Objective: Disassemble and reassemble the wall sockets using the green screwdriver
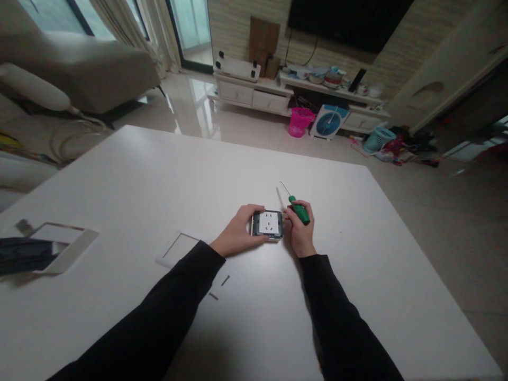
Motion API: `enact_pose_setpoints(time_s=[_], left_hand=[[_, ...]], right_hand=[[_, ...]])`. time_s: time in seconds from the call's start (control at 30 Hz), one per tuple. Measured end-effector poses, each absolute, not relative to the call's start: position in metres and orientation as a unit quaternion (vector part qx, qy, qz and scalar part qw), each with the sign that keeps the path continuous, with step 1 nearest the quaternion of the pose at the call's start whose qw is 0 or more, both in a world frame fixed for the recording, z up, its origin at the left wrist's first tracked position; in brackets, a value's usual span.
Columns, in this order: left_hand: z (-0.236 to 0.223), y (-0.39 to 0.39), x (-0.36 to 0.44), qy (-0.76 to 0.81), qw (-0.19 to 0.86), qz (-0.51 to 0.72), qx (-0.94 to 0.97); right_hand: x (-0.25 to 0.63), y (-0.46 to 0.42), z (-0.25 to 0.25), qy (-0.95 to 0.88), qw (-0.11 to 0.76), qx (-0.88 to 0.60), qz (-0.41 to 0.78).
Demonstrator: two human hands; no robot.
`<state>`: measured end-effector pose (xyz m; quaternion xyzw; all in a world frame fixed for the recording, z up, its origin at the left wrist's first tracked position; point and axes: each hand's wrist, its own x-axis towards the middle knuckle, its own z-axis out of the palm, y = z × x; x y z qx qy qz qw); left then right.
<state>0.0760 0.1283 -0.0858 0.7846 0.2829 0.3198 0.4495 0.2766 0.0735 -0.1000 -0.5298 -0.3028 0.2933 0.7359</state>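
On table (357, 222) | socket (268, 224) edges hidden by both hands | screws (225, 281) seemingly.

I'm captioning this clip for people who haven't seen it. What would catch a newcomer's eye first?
Mid-table, the left hand grips a wall socket with a white face in a grey frame, while the right hand touches its other side and holds a green screwdriver. Near the left sleeve lie a white cover frame and two screws on the white table. Beyond the table, a pink basket stands out on the floor.
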Motion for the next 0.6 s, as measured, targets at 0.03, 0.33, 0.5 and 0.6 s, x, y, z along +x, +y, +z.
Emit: enact_pose_setpoints(time_s=[0.03, 0.33, 0.5, 0.6], left_hand=[[-0.0859, 0.1282, 0.076, 0.285, 0.447, 0.319, 0.786], [-0.0856, 0.1289, 0.0759, 0.283, 0.447, 0.318, 0.787], [-0.0869, 0.1289, 0.0755, 0.28, 0.451, 0.319, 0.785], [-0.0872, 0.1288, 0.0748, 0.276, 0.448, 0.318, 0.788]], right_hand=[[0.2766, 0.0729, -0.1014, -0.321, 0.724, -0.538, 0.29], [0.2802, 0.071, -0.1044, -0.398, 0.666, -0.553, 0.304], [0.2815, 0.0711, -0.1036, -0.401, 0.66, -0.555, 0.309], [0.2814, 0.07, -0.102, -0.403, 0.656, -0.556, 0.313]])
